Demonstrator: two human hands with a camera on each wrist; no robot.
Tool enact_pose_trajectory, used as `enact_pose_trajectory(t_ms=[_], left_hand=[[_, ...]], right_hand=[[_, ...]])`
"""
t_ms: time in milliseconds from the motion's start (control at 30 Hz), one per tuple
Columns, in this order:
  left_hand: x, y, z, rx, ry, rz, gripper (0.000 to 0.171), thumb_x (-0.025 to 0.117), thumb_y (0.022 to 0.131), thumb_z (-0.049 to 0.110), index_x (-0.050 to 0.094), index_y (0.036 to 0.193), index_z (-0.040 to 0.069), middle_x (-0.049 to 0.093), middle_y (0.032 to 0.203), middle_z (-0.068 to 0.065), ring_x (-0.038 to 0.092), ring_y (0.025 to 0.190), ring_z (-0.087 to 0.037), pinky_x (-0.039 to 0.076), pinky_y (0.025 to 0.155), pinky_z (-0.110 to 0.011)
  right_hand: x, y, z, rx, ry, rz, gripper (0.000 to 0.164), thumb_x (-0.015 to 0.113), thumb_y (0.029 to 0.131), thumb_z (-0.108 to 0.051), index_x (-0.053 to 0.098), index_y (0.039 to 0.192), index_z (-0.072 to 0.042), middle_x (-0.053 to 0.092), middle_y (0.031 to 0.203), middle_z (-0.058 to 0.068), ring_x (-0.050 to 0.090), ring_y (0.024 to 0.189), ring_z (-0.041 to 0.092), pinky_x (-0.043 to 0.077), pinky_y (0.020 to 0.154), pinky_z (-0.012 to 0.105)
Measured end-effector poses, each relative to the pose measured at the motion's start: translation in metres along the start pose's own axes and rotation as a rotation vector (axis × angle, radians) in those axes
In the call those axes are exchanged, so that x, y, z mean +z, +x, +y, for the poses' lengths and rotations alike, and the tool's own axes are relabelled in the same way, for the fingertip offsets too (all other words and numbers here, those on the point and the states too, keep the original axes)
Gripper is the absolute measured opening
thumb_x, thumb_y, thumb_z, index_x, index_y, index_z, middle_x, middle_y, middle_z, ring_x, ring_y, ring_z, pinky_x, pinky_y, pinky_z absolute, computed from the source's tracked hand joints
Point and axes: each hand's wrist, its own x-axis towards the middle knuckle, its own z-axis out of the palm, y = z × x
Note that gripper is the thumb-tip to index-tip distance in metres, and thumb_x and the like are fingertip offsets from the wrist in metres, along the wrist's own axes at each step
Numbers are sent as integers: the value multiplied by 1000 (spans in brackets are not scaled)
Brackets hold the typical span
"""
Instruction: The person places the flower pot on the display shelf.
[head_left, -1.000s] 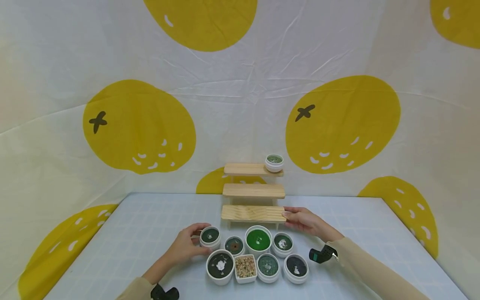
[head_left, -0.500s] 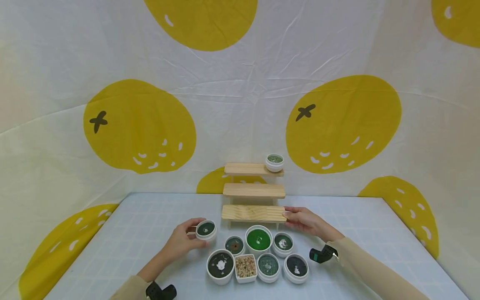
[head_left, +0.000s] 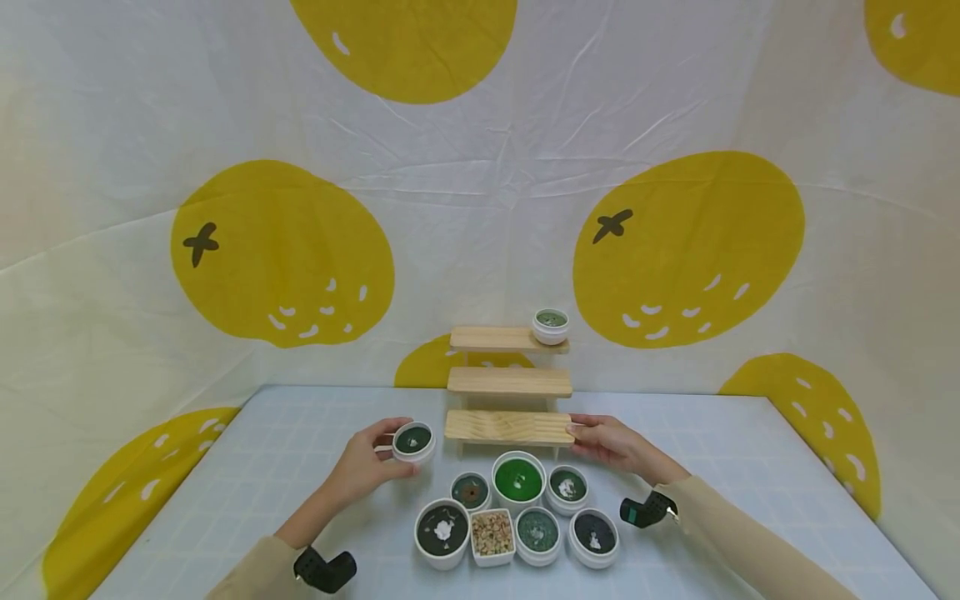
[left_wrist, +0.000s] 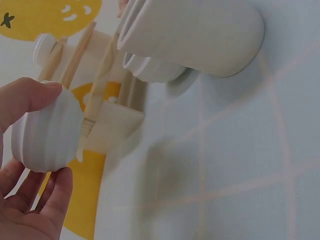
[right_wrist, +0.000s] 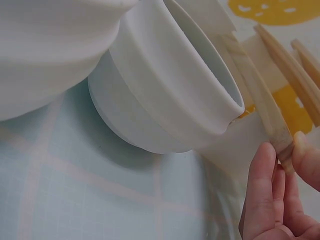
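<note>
My left hand [head_left: 363, 462] holds a small white pot [head_left: 413, 450] with a dark green fill, left of the wooden stand. In the left wrist view, the thumb lies across the top of the ribbed pot [left_wrist: 47, 130] and the fingers curl beneath. It is raised, with a shadow on the cloth nearby. My right hand [head_left: 611, 442] pinches the right end of the three-step stand's lowest shelf [head_left: 506, 427]. The right wrist view has the thumb on one face of the shelf [right_wrist: 265, 100], fingers on the other. One pale green pot [head_left: 551, 327] stands at the top shelf's right end.
Before the stand sit several white pots: a bright green one [head_left: 518, 479], a dark one with a white patch [head_left: 442, 533], a brown-centred one [head_left: 470, 492]. Among them is a square pot of grit [head_left: 492, 536]. A patterned curtain [head_left: 510, 250] hangs behind the table.
My left hand has lifted the small pot out of its place in the back row and carried it left and toward the stand. The right hand keeps its hold on the shelf.
</note>
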Motion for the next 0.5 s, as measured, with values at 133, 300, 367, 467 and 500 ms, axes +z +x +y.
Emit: enact_pose_trajectory(t_ms=[133, 300, 367, 467, 500], left_hand=[[-1, 6, 9, 12, 7, 10, 65, 85, 69, 12, 58, 127, 4, 62, 122, -15, 60, 106, -27, 55, 92, -42], [1, 16, 15, 30, -1, 3, 66, 86, 68, 12, 58, 126, 3, 62, 122, -16, 61, 105, -28, 55, 91, -40], [2, 20, 18, 33, 2, 0, 66, 86, 68, 12, 58, 126, 3, 62, 122, -16, 62, 104, -28, 55, 91, -40], [4, 25, 22, 26, 20, -6, 65, 86, 69, 16, 58, 127, 5, 62, 124, -15, 63, 105, -28, 55, 92, -42], [5, 26, 23, 26, 21, -7, 65, 86, 69, 16, 58, 127, 5, 62, 124, -14, 62, 105, -28, 54, 92, -42]], right_hand=[[-1, -1, 1, -10, 5, -16, 67, 54, 97, -11, 17, 147, 12, 60, 103, 6, 62, 85, 6, 56, 80, 19], [-1, 0, 1, -7, 0, -7, 69, 56, 96, -12, 17, 148, 11, 60, 103, 6, 62, 85, 6, 56, 80, 19], [-2, 1, 1, -4, -2, -3, 69, 56, 96, -12, 17, 148, 11, 61, 103, 6, 62, 85, 6, 56, 81, 19], [-2, 1, 2, -4, -1, 2, 68, 56, 96, -12, 18, 148, 11, 61, 104, 6, 63, 85, 6, 56, 80, 19], [-2, 2, 2, -4, 1, 5, 67, 56, 96, -11, 18, 148, 10, 61, 104, 6, 62, 85, 6, 56, 80, 19]])
